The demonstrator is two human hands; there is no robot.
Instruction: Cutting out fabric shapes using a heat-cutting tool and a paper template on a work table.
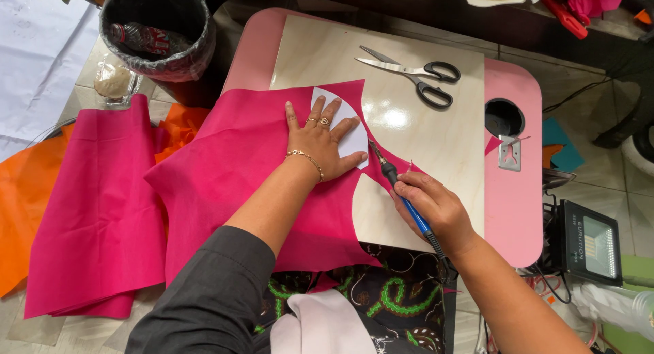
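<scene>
The right hand [432, 207] is closed in a pen-style grip around a blue-handled heated cutting tool [402, 197], with the fingers wrapped about the upper handle and the cord end running back along the wrist. The tool's long axis lies on a diagonal, from the handle at lower right to the metal tip at upper left. The tip meets the pink fabric [231, 170] just beside the right edge of the white paper template [344, 122]. The left hand [320, 139] is fully open, palm down and fingers spread, and presses the template flat onto the fabric; it grips nothing. The template therefore lies up and to the left of the right hand, directly ahead of the tool tip along the tool's own axis, while the left hand rests on top of it and is the nearer of the two hands. The left thumb sits close to the tip, on the same edge of the template. The fabric drapes across the left half of the pink table [514, 204], over a pale board [422, 143]. Scissors [415, 75] lie closed on the board, well apart from both hands.
</scene>
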